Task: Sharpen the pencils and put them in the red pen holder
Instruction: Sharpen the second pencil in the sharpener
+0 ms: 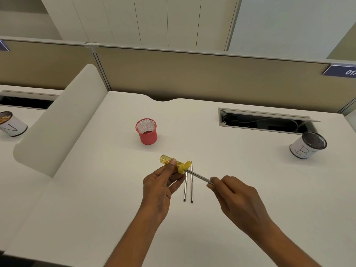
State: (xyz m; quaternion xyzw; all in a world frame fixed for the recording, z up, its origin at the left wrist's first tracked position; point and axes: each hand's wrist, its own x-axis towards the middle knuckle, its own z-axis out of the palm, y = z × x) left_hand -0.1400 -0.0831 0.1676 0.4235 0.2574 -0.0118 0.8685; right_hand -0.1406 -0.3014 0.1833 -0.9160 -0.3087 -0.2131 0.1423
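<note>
My left hand [162,185] grips a yellow see-through pencil sharpener [173,163] above the white desk [115,199]. A grey pencil [198,176] has its tip pushed into the sharpener's round yellow end, and my right hand [234,197] pinches its other end. Two more grey pencils [188,189] lie side by side on the desk just below the sharpener, partly hidden by my left fingers. The red mesh pen holder [146,131] stands upright behind them, with nothing showing inside it.
A black mesh cup wrapped in white paper marked "B" [307,145] stands at the right. An open cable tray [265,122] is set into the desk behind it. A white curved divider [57,122] borders the left side; another wrapped cup [11,124] stands beyond it.
</note>
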